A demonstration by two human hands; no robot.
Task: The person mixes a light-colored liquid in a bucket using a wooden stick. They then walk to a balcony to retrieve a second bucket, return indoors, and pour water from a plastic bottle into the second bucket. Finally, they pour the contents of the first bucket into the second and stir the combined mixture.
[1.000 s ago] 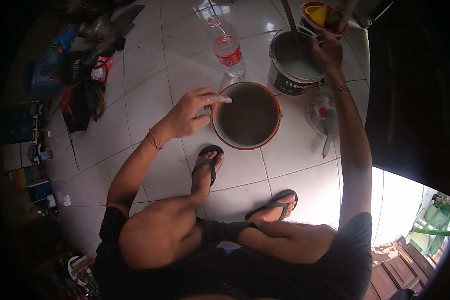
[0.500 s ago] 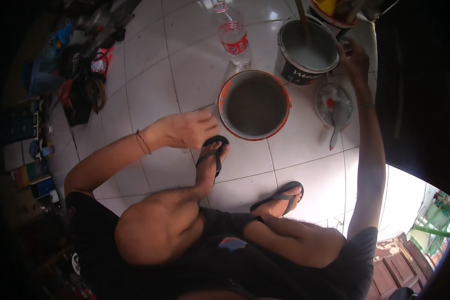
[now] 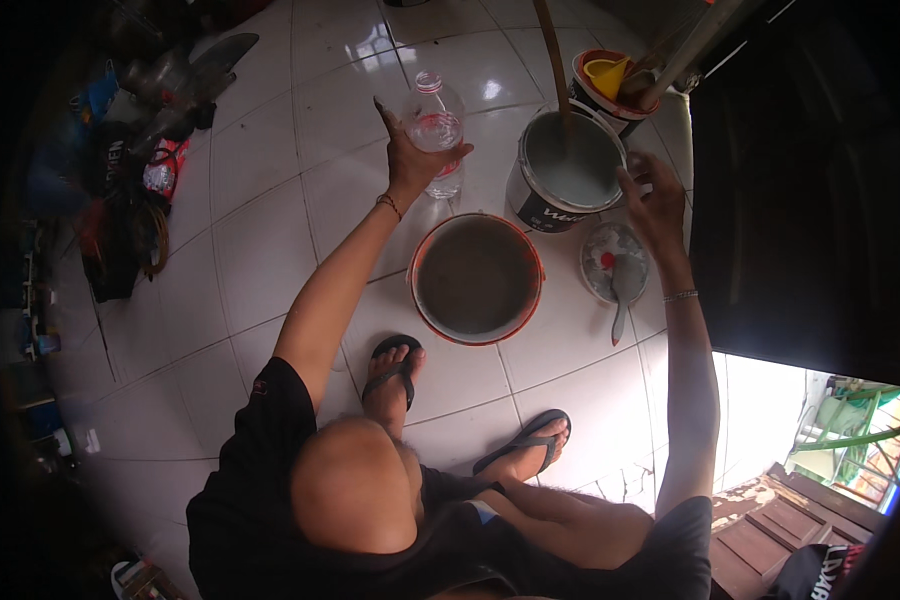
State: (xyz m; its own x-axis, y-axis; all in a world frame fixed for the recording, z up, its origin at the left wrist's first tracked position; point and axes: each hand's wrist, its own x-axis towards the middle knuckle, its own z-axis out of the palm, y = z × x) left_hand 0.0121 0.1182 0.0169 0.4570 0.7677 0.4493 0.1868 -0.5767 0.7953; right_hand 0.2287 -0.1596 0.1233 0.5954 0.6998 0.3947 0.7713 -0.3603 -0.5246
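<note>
Head view. Half a second ago your left hand [image 3: 413,162] was low, to the near left of the orange-rimmed bucket; it is now out at the clear bottle [image 3: 436,122]. Thumb and fingers are spread wide, the thumb lying across the front of the bottle; whether it presses on it, I cannot tell. The bottle is upright on the tiled floor, just beyond the bucket and near it.

Next along, the orange-rimmed bucket [image 3: 475,342] stands in front of your feet, holding a grey-brown mix [image 3: 478,275]. Neither hand is at it; my reading is that your attention has passed from the mix to the bottle.

Further right, the pail [image 3: 560,218] holds a paler grey material, with a stick [image 3: 552,50] slanting up out of it. Near its base lies a smeared round lid [image 3: 600,284] with a spatula [image 3: 619,318] across it.

Rightmost, your right hand [image 3: 660,205] is at the pail's right rim, as it was half a second ago, fingers bent and narrow; whether it grips the rim, I cannot tell.
</note>
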